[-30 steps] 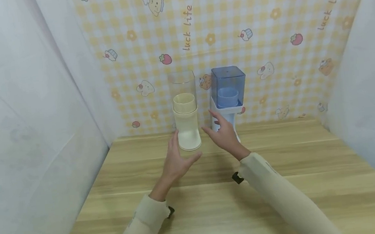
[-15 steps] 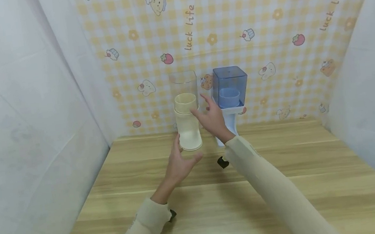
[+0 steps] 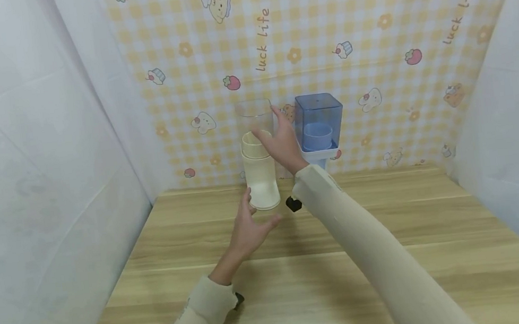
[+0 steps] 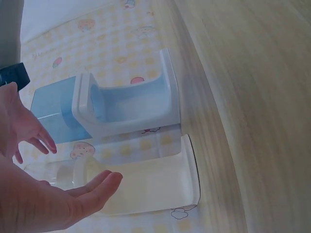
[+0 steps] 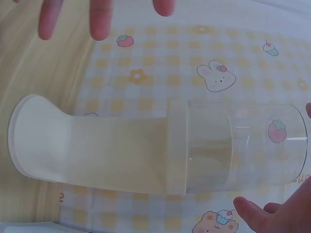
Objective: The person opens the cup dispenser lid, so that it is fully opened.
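A cream stand with a clear round container on top stands upright at the back of the table. My right hand is raised beside the clear container, thumb and fingers spread; in the right wrist view its fingertips are at the container's side and end. Low in front of the stand's base is my left hand, fingers apart and holding nothing. Immediately right of the cream stand is a pale blue-white stand with a square see-through blue container, its lower part mostly hidden by my right arm in the head view.
A wooden table carries both stands. Behind them hangs a yellow checked cloth with cartoon prints. White sheets close off the left and right sides. Dark wrist pieces stick out at the sleeves.
My right hand has moved up and left, from in front of the blue stand to beside the clear container. The left hand has barely moved; both stands stay in place.
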A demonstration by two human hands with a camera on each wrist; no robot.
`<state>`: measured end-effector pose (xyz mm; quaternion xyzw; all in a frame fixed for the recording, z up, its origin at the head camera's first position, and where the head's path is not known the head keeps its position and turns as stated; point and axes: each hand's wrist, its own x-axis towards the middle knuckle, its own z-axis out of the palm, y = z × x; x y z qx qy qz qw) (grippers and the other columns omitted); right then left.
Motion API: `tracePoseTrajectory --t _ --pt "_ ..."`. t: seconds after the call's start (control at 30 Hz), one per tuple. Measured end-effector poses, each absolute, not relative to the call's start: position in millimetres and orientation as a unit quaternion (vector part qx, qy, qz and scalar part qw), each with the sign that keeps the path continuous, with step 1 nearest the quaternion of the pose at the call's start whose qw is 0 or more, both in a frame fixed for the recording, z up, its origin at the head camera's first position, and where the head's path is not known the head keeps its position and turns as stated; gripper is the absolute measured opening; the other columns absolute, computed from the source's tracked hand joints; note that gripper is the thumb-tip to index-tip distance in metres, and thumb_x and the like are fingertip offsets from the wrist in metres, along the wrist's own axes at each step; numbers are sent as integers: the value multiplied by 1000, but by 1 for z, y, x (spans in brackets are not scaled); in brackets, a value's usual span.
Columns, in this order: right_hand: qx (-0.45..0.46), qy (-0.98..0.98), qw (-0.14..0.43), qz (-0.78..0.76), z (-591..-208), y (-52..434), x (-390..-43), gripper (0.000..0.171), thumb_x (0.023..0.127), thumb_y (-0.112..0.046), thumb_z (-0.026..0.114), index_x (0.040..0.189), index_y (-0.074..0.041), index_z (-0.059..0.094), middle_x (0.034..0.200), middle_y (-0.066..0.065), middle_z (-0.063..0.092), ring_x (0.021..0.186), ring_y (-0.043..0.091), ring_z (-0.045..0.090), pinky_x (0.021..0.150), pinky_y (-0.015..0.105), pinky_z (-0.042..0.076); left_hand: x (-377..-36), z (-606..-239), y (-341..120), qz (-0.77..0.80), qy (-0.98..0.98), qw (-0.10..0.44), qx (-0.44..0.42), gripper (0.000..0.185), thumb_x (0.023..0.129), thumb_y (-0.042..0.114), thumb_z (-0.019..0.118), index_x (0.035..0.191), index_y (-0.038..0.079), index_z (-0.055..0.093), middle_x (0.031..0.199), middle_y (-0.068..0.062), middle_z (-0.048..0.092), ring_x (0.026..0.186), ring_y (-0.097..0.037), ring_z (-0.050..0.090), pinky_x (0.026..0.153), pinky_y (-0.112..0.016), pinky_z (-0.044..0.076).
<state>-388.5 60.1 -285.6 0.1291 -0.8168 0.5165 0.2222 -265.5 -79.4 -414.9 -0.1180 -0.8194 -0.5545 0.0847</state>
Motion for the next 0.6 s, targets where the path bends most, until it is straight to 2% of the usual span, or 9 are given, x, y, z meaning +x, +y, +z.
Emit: tracePoseTrajectory --t 0.17,0.33,0.6 --pt "116 -830 226 496 -278 53 -394 76 93 -45 65 157 -25 28 160 -2 31 146 23 27 116 46 26 -266 -417 -81 -556 -820 82 -110 109 80 46 81 159 18 12 161 -14 22 135 -43 40 99 -58 44" --pt "105 -838 220 488 -274 49 -397 70 95 -43 61 156 -28 31 160 -1 30 147 24 26 116 50 25 -265 -417 -84 -564 -814 77 -113 112 77 55 80 159 18 12 160 -15 23 135 -44 40 98 -58 45" --pt "100 -845 188 491 -275 44 -401 67 93 -51 61 152 -30 38 162 18 18 148 39 18 111 64 25 -266 -417 -85 -573 -807 71 -123 107 81 48 80 158 17 14 160 -16 25 136 -46 39 100 -61 42"
